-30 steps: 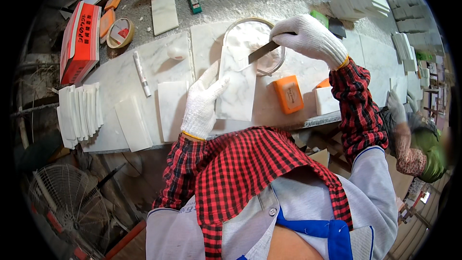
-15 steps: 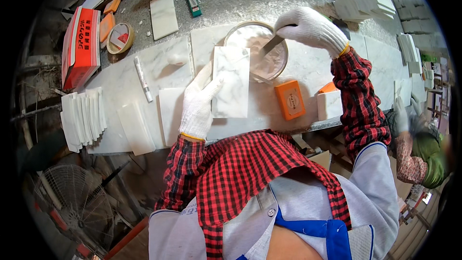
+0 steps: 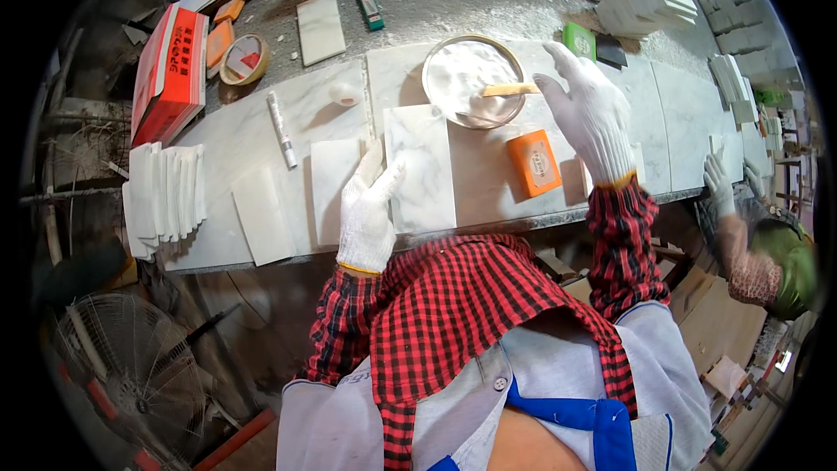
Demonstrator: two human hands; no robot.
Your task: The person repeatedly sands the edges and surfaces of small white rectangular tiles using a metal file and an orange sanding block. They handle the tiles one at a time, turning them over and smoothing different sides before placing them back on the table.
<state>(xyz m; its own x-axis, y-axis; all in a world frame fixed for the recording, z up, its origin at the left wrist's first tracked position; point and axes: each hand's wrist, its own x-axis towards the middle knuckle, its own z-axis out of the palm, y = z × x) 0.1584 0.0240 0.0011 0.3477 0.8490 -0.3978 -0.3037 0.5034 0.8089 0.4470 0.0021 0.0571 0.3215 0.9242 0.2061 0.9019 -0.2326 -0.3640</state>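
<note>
Both my hands wear white knit gloves. My left hand grips the left edge of a white marble tile with grey veins, thumb on its face. My right hand is open and holds nothing, its fingers extended just right of a round tin. White paste fills the tin. A flat, yellowish, stick-like tool rests across the tin's right rim, its tip in the paste, close to my right fingertips. An orange hand-pad block sits below the tin.
Another tile lies left of my left hand, by a white marker pen. Upright tiles and a red box stand at left. A green block and stacked tiles sit far right. A co-worker's gloved hand shows at right.
My right hand has let go of the flat tool, leaving it in the tin, and has moved right and toward me, opening. My left hand still holds the tile, slightly lower in view.
</note>
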